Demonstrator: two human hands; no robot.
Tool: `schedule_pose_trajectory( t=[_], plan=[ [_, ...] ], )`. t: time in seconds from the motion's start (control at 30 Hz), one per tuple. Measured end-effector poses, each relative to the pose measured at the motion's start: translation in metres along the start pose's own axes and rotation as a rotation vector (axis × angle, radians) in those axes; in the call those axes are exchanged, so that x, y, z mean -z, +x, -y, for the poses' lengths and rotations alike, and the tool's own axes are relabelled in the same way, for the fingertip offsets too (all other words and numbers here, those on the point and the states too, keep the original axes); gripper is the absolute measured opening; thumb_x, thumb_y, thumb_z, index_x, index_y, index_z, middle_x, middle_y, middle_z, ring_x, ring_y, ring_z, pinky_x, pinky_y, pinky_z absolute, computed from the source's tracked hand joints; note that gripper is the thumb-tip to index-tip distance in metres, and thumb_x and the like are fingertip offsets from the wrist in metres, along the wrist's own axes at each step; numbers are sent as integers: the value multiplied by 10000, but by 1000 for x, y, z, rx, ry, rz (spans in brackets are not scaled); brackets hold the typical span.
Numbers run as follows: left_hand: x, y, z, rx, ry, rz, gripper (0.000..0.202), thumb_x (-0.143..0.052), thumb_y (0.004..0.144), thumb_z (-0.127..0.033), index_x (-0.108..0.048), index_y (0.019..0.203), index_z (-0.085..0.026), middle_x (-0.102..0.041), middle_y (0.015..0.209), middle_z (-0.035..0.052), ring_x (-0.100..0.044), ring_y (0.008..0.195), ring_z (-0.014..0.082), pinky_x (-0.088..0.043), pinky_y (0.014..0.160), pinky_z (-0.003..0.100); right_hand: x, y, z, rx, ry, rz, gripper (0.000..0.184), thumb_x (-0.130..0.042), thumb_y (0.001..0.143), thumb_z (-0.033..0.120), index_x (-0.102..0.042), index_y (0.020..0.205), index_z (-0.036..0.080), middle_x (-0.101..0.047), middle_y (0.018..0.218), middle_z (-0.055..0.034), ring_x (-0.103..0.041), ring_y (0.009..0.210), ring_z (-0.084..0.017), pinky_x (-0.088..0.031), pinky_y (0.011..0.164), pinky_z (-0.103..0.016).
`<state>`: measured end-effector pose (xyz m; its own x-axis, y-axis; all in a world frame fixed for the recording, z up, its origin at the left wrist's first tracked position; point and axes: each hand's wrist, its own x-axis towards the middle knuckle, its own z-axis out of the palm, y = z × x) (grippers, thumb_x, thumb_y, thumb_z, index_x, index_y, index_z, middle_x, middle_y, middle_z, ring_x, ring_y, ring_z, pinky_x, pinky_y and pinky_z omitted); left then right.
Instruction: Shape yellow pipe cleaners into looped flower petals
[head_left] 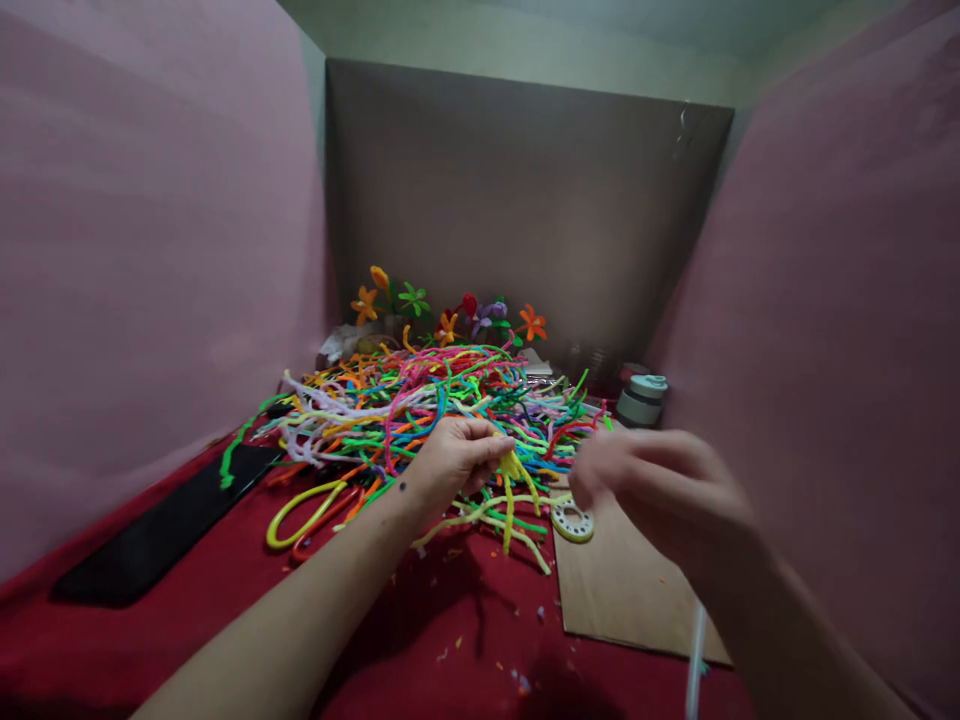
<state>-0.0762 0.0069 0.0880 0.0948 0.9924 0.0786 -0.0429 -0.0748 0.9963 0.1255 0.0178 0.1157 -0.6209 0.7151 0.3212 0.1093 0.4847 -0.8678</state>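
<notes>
We are pinching a yellow pipe cleaner (514,480) in our left hand (457,458) above the table (225,600); right hand (645,485) blurred, grip unclear. Best keeping the pinch tight while twisting.

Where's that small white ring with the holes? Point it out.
In the head view, the white ring lies right of centre at the cardboard sheet's near-left corner, just below the right hand, beside the yellow pipe cleaners.

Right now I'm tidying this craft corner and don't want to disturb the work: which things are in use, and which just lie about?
In use:
left hand pinching the yellow pipe cleaners
right hand, blurred, beside them
pile of coloured pipe cleaners

Lying about:
finished pipe-cleaner flowers
black flat object
small jar
perforated disc
cardboard sheet
</notes>
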Motion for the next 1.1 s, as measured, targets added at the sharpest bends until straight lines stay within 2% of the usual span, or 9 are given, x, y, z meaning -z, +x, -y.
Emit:
schedule_pose_trajectory(
  t=[0.1,0.27,0.37,0.5,0.6,0.67,0.83,0.97,1.1],
  plan=[
    [-3,-2,-4,1,56,-6,309,-617,702,-355,-465,521,-154,-390,349,-77,-271,298,27,-159,332,174,-12,15,-12,-232,62,-39,255,-612,744,380,-658,720,129,-531,568,13,-442,516,-83,-321,498,-233],
    [-10,-3,-4,-33,180,22,270,-616,681,-331,-507,524,-140,-379,373,-78,-282,339,28,-175,350,176,-35,23,-34,-400,318,16,228,-704,596,331,-642,571,113,-451,484,40,-328,458,-54,-233,477,-233],
    [-13,-2,-1,-58,228,9,253,-614,679,-319,-520,537,-133,-389,406,-74,-312,365,29,-207,361,169,-42,20,-45,-398,463,-29,202,-728,572,296,-657,599,108,-461,493,36,-335,458,-55,-237,479,-232],
    [-14,0,2,-57,131,-36,242,-621,695,-373,-558,719,-141,-454,517,-73,-347,385,27,-250,370,157,-44,19,-52,-359,632,-152,153,-725,598,257,-659,627,122,-486,519,33,-346,466,-57,-260,484,-230],
    [-13,1,4,21,100,-26,295,-638,685,-417,-552,773,-149,-449,524,-77,-330,371,23,-211,354,152,-44,21,-49,-322,700,-264,136,-716,613,252,-649,616,134,-531,546,27,-375,479,-64,-288,491,-229],
    [-14,0,7,112,89,57,302,-641,685,-423,-551,749,-143,-424,486,-82,-310,355,22,-188,349,154,-45,21,-46,-294,736,-305,130,-710,615,251,-650,618,136,-567,567,18,-423,500,-77,-317,507,-231],
    [-22,-2,18,125,-32,247,267,-601,731,-393,-571,729,-128,-462,500,-62,-327,350,22,-193,353,167,-50,20,-47,-314,881,-303,124,-718,580,223,-653,637,134,-593,577,10,-487,511,-95,-355,511,-232],
    [-24,-1,23,100,29,238,313,-551,767,-395,-557,615,-123,-454,438,-53,-290,304,19,-168,331,179,-51,19,-53,-309,925,-253,132,-711,602,235,-649,645,127,-572,573,5,-475,496,-88,-343,480,-224],
    [-22,-1,21,124,78,241,321,-527,776,-385,-544,577,-133,-367,349,-72,-235,288,30,-135,331,188,-45,17,-49,-253,877,-300,127,-735,585,202,-659,667,142,-570,601,18,-468,518,-79,-341,497,-218]
  ],
)
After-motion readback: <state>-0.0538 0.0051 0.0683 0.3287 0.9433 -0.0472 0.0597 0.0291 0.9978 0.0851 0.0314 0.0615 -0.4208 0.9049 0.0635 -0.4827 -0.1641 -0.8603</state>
